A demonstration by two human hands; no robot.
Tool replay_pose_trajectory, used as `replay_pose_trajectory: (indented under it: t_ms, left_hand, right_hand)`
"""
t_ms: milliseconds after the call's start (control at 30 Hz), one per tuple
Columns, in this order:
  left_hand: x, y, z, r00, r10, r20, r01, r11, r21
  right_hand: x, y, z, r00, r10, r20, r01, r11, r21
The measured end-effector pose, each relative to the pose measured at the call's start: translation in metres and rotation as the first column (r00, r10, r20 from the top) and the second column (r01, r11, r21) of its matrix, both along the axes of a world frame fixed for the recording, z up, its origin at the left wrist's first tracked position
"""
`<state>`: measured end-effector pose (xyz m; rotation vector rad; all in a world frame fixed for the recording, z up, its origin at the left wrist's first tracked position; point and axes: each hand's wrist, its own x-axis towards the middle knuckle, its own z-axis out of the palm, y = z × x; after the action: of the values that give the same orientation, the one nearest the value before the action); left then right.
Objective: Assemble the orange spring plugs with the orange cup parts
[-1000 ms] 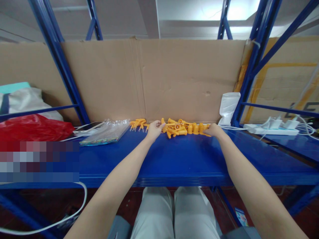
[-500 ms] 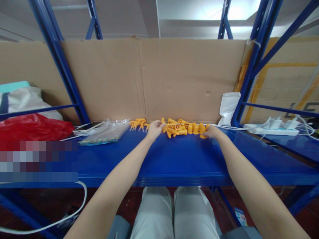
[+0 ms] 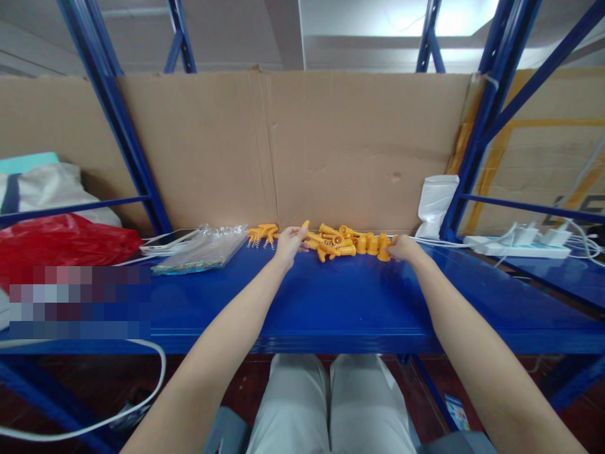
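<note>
My left hand point(image 3: 290, 246) is closed on an orange corkscrew point(image 3: 305, 224), whose handle tip sticks up past the thumb. The rest of that piece is mostly hidden by the fingers. Just right of it lies a pile of orange plastic parts point(image 3: 338, 241), some tubular, some with curved handles. Several orange cup-shaped pieces point(image 3: 372, 244) stand together at the pile's right end. The fingers of my right hand point(image 3: 403, 248) are closed at the side of the nearest orange cup point(image 3: 384, 252). Several orange-handled corkscrews point(image 3: 263, 233) with metal spirals lie to the left.
A clear plastic bag point(image 3: 203, 249) lies left on the blue shelf point(image 3: 340, 302). Cardboard point(image 3: 359, 139) closes off the back. A white pouch point(image 3: 435, 205) leans near the right post, beside a power strip point(image 3: 520, 247) with cables. Red plastic point(image 3: 66, 246) sits far left.
My left hand has shifted slightly left and the orange piece in it now tilts rightward. The orange cup at my right hand has come up from low by the fingers to the row's near end.
</note>
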<state>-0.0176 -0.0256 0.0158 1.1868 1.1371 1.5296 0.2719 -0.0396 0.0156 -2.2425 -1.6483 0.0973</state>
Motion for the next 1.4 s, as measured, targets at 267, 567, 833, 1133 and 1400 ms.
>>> replay_pose_trajectory:
  t_ms: [267, 567, 833, 1133, 1400]
  left_hand:
    - [-0.002, 0.005, -0.003, 0.993, -0.106, 0.059, 0.109, 0.993, -0.045]
    - [-0.007, 0.013, -0.007, 0.977, -0.011, 0.215, 0.039, 0.991, -0.129]
    - [-0.022, 0.039, -0.015, 0.985, 0.156, 0.071, -0.142, 0.974, -0.179]
    - [-0.049, 0.045, -0.024, 0.971, 0.239, -0.012, -0.238, 0.96, -0.149]
    - [-0.062, 0.041, -0.024, 0.92, 0.32, -0.226, -0.36, 0.918, -0.166]
  right_hand:
    - [-0.021, -0.004, 0.002, 0.997, 0.072, 0.026, -0.077, 0.959, 0.273]
    - [-0.047, -0.013, -0.001, 0.953, 0.304, 0.013, -0.299, 0.925, 0.235]
    - [-0.045, -0.011, -0.003, 0.944, 0.329, 0.008, -0.321, 0.915, 0.245]
    - [-0.048, -0.012, -0.003, 0.936, 0.353, -0.003, -0.343, 0.912, 0.226]
    - [-0.048, -0.012, -0.004, 0.926, 0.377, -0.02, -0.361, 0.901, 0.239]
